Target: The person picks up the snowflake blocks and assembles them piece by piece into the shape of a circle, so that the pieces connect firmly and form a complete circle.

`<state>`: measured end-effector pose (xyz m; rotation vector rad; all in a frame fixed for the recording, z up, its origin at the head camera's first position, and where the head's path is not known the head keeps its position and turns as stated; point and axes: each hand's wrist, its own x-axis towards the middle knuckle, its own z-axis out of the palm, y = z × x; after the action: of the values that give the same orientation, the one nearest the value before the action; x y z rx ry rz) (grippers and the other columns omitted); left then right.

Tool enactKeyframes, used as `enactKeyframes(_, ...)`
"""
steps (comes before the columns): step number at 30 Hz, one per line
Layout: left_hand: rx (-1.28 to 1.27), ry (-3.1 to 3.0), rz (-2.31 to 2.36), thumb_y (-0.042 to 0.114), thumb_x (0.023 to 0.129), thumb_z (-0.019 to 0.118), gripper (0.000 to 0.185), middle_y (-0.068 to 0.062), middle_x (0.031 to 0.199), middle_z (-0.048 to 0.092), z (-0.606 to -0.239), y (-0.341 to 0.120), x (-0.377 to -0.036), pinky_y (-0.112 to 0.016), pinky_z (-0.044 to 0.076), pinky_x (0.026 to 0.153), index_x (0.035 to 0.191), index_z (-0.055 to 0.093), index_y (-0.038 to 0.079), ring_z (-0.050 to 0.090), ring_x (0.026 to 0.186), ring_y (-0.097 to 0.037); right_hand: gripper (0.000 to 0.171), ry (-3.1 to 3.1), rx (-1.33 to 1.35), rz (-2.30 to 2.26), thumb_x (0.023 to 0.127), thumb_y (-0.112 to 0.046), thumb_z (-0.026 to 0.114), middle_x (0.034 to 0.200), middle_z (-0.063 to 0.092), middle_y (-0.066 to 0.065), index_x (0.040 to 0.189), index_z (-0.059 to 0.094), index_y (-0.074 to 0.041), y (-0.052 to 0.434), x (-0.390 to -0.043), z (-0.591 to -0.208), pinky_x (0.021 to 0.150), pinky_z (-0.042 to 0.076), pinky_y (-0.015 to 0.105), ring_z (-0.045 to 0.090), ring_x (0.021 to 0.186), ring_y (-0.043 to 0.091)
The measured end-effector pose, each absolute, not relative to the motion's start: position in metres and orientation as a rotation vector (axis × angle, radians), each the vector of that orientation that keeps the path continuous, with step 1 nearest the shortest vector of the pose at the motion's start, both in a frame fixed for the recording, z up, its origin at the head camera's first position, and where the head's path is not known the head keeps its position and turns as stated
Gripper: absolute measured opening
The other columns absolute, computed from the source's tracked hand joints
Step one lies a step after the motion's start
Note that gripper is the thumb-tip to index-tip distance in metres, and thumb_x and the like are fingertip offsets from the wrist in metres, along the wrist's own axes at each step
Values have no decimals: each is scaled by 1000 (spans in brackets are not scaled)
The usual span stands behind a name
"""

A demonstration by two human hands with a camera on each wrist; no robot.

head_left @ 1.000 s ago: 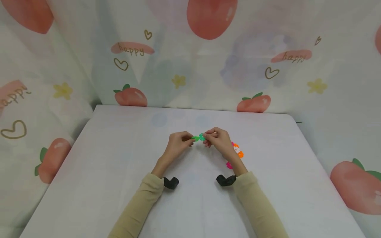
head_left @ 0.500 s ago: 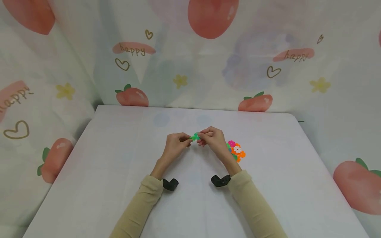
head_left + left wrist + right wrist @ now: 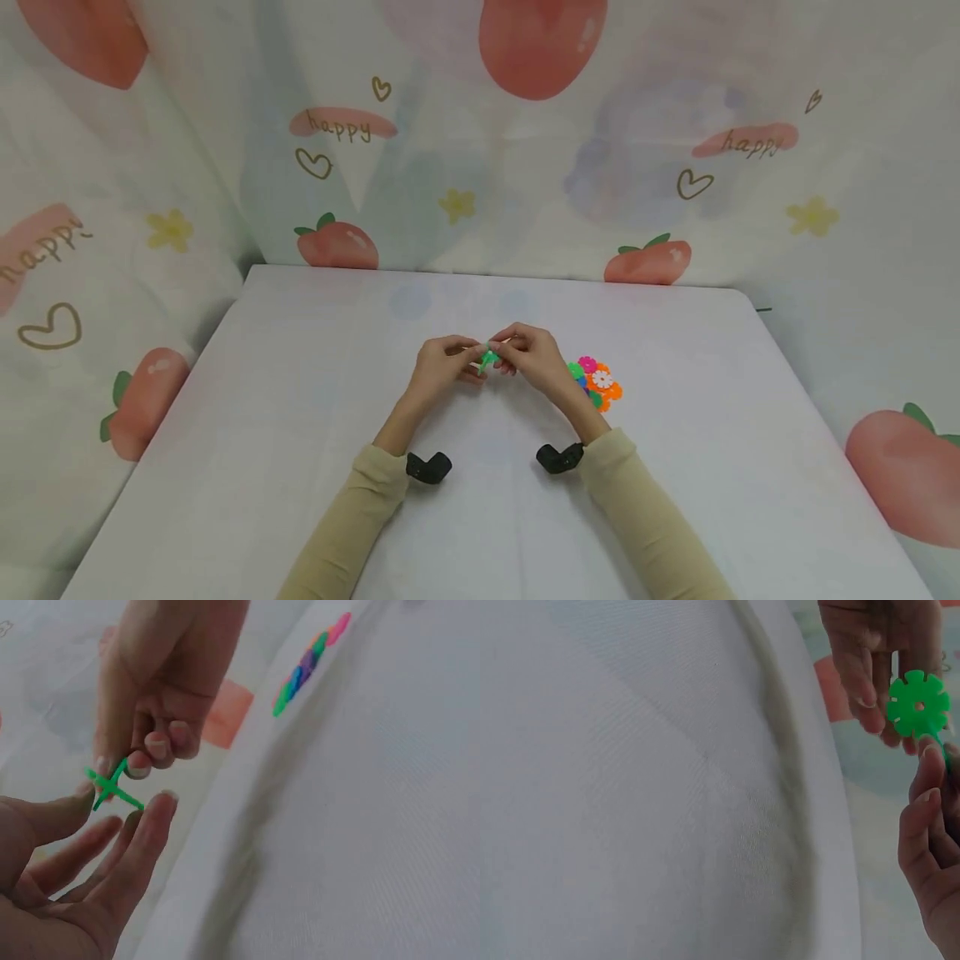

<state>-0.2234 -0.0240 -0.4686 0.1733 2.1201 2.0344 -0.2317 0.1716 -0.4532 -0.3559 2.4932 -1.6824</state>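
Observation:
Above the middle of the white table (image 3: 300, 433), both hands meet around two small green notched discs (image 3: 488, 358) slotted crosswise into each other. My left hand (image 3: 471, 363) pinches one disc between thumb and fingers; in the left wrist view the pair shows as a green cross (image 3: 112, 786). My right hand (image 3: 502, 353) pinches the other disc from the right. The right wrist view shows one green disc (image 3: 919, 705) flat on, with fingertips (image 3: 870, 712) at its edge.
A small pile of coloured discs (image 3: 597, 381) in pink, orange, green and blue lies on the table just right of my right hand; it appears as a stack of coloured discs (image 3: 307, 664) in the left wrist view. Printed curtains (image 3: 480, 150) hang behind and at both sides.
Both hands have drifted slightly left and closer together. The green discs have turned in the fingers and now sit crosswise.

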Motion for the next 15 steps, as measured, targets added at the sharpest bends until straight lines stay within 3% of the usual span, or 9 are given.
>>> enactKeyframes(6,112,1920,2039,13,96,73,24,-16,99,76,-470,-30,-227,-41,65,77,113,73,-5,78,76,-22,20,2543,-439,-1516,102,-16,65,82,74,17,114,74,-1,180,-229,-448,66,59,45,68,69,36)
enactKeyframes(15,3,1903,2022,14,94,76,28,-16,106,75,-467,-35,-226,-36,64,83,115,71,-4,77,82,-20,27,2604,-428,-1340,104,-21,64,95,76,18,117,72,0,225,-226,-442,69,60,42,68,79,35)
